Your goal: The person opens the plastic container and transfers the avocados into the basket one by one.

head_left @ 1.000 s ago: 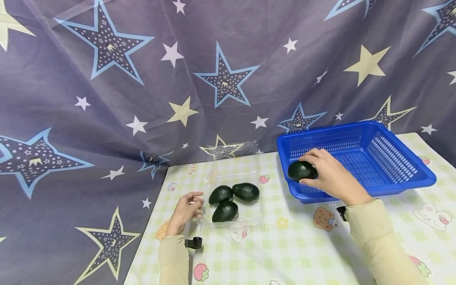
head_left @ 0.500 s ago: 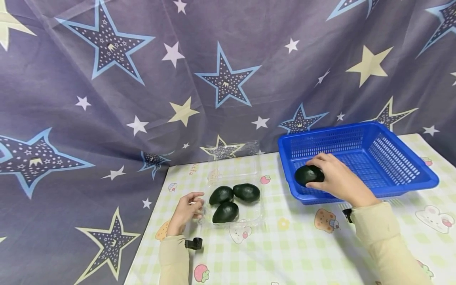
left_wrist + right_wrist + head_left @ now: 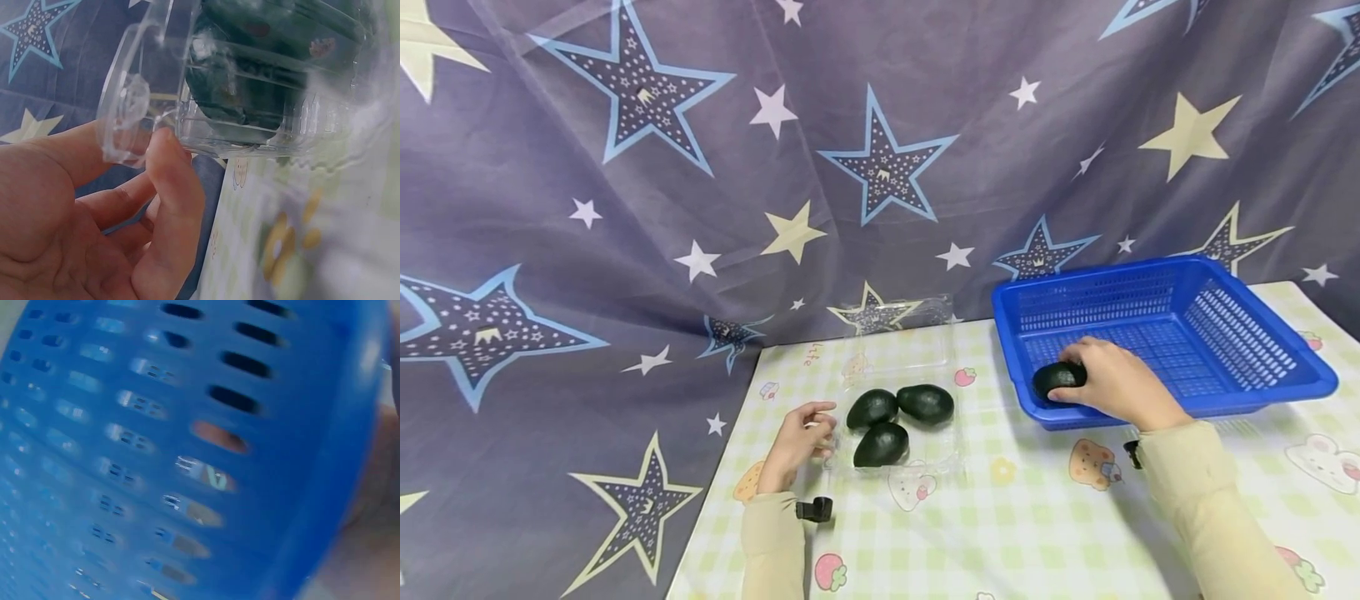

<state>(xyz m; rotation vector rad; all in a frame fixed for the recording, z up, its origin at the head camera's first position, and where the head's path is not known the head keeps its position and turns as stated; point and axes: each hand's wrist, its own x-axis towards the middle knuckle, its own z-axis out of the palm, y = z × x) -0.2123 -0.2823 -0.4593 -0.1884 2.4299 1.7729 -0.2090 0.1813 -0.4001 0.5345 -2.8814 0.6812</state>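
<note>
My right hand [image 3: 1112,379] grips a dark green avocado [image 3: 1060,381] from above, low inside the near left corner of the blue plastic basket [image 3: 1296,392]. In the right wrist view the slotted basket wall [image 3: 156,456] hides most of that hand. My left hand [image 3: 801,442] is at the left edge of the open, clear plastic clamshell box [image 3: 932,454]. The left wrist view shows its fingers [image 3: 172,181] pinching the box's lip. Several avocados rest in the box, among them one at the front [image 3: 882,445] and one at the back right [image 3: 927,404].
The box's transparent lid [image 3: 902,337] stands open toward the star-patterned curtain [image 3: 700,208] behind. A checked tablecloth [image 3: 1015,533] with cartoon prints covers the table. The basket stands at the back right, its rim raised above the cloth.
My right hand has moved right and down with the avocado, from over the basket's left rim to inside it. The left hand stays at the box. The head view has shifted slightly.
</note>
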